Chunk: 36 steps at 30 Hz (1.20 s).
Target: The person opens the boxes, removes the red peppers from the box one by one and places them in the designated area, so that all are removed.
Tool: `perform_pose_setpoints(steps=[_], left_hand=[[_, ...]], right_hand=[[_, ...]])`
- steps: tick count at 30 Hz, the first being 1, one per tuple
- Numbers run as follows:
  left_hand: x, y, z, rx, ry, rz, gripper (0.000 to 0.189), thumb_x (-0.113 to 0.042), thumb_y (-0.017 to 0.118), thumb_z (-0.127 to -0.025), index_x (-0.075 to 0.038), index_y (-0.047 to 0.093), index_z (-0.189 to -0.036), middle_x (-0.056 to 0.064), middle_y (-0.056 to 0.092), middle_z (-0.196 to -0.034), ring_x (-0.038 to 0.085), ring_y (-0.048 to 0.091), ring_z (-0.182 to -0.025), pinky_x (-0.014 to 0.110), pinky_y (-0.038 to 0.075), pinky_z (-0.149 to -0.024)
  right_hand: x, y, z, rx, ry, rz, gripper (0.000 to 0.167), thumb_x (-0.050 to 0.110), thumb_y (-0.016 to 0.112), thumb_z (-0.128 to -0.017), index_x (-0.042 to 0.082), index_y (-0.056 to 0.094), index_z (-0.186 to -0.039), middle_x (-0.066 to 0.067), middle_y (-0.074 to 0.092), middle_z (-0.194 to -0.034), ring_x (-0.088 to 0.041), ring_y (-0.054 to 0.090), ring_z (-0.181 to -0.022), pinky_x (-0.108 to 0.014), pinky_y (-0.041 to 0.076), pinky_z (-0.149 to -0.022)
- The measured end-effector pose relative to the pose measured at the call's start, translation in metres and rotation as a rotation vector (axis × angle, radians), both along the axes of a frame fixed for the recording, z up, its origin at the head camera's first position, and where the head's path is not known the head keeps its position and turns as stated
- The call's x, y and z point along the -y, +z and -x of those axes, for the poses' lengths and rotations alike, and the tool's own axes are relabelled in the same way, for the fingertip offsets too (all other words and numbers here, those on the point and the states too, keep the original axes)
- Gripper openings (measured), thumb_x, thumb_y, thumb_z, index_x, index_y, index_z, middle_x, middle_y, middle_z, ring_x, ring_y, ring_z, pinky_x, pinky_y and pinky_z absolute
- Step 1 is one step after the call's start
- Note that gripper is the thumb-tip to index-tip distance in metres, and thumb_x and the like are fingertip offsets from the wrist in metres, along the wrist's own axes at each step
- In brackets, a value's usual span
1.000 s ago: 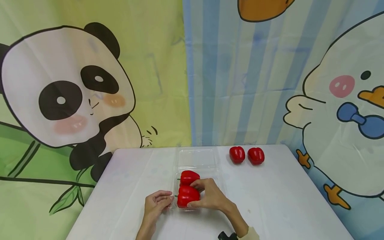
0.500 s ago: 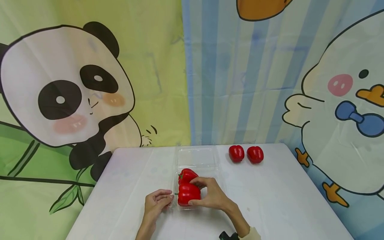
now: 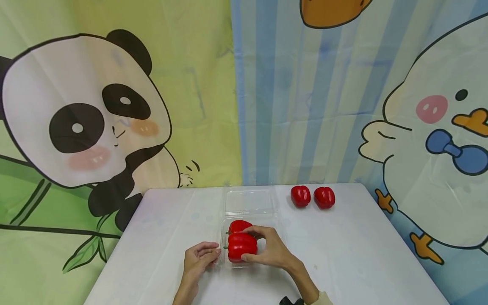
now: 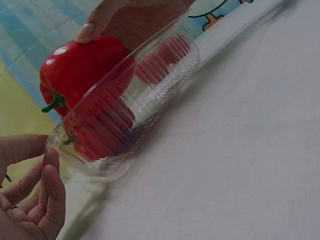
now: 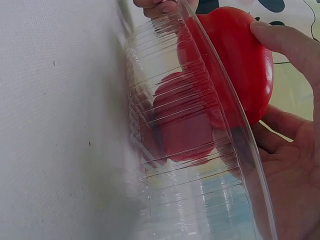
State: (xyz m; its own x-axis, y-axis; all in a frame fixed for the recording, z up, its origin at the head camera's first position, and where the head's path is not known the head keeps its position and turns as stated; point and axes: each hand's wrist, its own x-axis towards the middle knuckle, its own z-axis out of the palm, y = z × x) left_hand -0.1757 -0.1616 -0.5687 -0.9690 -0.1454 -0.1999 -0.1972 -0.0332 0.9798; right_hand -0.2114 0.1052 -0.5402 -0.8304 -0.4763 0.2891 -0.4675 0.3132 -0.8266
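My right hand (image 3: 268,250) grips a glossy red bell pepper (image 3: 242,247), thumb on its near side and fingers on its far side. This pepper sits partly above the rim of a clear plastic clamshell container (image 5: 190,197), its green stem (image 4: 56,102) pointing left. A second red bell pepper (image 3: 239,225) lies inside the container behind it, partly hidden in the head view. At the container's left front corner, my left hand (image 3: 200,258) pinches the rim between thumb and finger; its other fingers are curled.
The container's clear lid (image 3: 249,201) lies folded back toward the far edge of the white table (image 3: 343,254). Two more red bell peppers, one left (image 3: 300,196) and one right (image 3: 324,198), stand at the back right. A cartoon-printed curtain (image 3: 206,106) hangs behind the table.
The held pepper has risen slightly and shifted a little right with my right hand. The pepper behind it has turned and is now more covered. My left hand stays at the rim.
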Motion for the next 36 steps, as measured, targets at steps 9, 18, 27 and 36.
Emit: perform_pose_setpoints(steps=[9, 18, 27, 36], left_hand=[[0.001, -0.004, -0.001, -0.007, -0.007, 0.011, 0.032, -0.005, 0.086, -0.089, 0.009, 0.076, -0.116, 0.006, 0.081, -0.089, 0.011, 0.072, -0.070, 0.023, 0.058, -0.061], [0.002, -0.002, 0.000, -0.001, 0.007, 0.008, 0.029, -0.004, 0.086, -0.090, 0.007, 0.077, -0.115, 0.005, 0.079, -0.087, 0.012, 0.071, -0.069, 0.022, 0.057, -0.060], [0.001, -0.001, 0.001, -0.006, -0.004, 0.004, 0.030, -0.003, 0.085, -0.089, 0.009, 0.076, -0.115, 0.004, 0.080, -0.087, 0.011, 0.071, -0.068, 0.022, 0.057, -0.059], [-0.001, 0.000, 0.002, 0.017, 0.009, 0.015, 0.027, -0.003, 0.086, -0.088, 0.006, 0.077, -0.113, 0.005, 0.080, -0.088, 0.013, 0.071, -0.070, 0.023, 0.058, -0.060]], right_hand=[[-0.003, -0.002, 0.001, -0.031, -0.010, 0.045, 0.056, 0.042, 0.091, -0.082, 0.021, 0.071, -0.130, 0.006, 0.078, -0.122, -0.009, 0.069, -0.103, -0.035, 0.064, -0.092], [-0.010, 0.001, 0.003, -0.037, -0.095, 0.097, 0.057, 0.038, 0.092, -0.079, 0.024, 0.069, -0.130, 0.006, 0.076, -0.125, -0.012, 0.070, -0.107, -0.037, 0.065, -0.093], [-0.024, 0.002, 0.003, -0.084, -0.206, 0.122, 0.057, 0.035, 0.094, -0.080, 0.023, 0.070, -0.129, 0.003, 0.077, -0.123, -0.012, 0.071, -0.107, -0.034, 0.064, -0.094], [-0.033, 0.003, 0.003, -0.079, -0.268, 0.146, 0.059, 0.032, 0.095, -0.078, 0.021, 0.070, -0.131, 0.001, 0.076, -0.125, -0.015, 0.070, -0.109, -0.035, 0.064, -0.095]])
